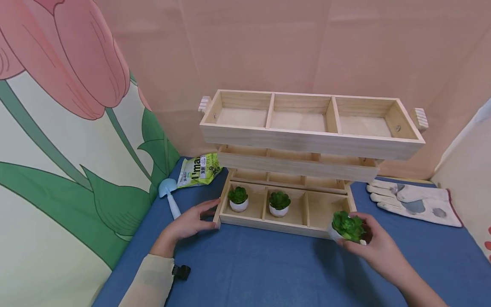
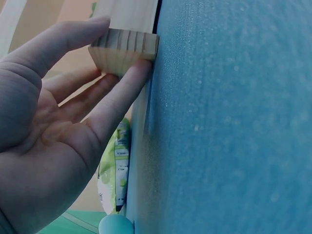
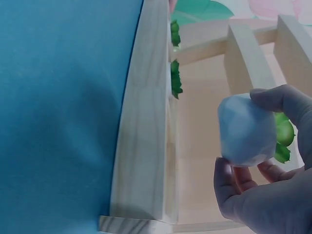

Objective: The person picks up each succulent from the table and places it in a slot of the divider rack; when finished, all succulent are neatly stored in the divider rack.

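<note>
My right hand (image 1: 374, 245) grips a small artificial succulent (image 1: 348, 226) in a white pot (image 3: 246, 129), thumb on one side and fingers on the other. It is held over the right-hand compartment of the bottom tray (image 1: 284, 227) of a tiered wooden planter stand (image 1: 310, 138). My left hand (image 1: 192, 222) holds the left front corner of that tray, thumb and fingertips on either side of the wood end (image 2: 124, 46). Two more potted succulents stand in the tray, one (image 1: 238, 198) in the left compartment and another (image 1: 279, 204) in the middle one.
Higher tiers of the stand, each divided into compartments, overhang the bottom tray. Left of it lie a green-yellow bag (image 1: 198, 170) and a light blue scoop (image 1: 169, 197). White work gloves (image 1: 416, 202) lie at the right on the blue tabletop (image 1: 264, 268). A tulip-print backdrop (image 1: 65, 140) borders the left.
</note>
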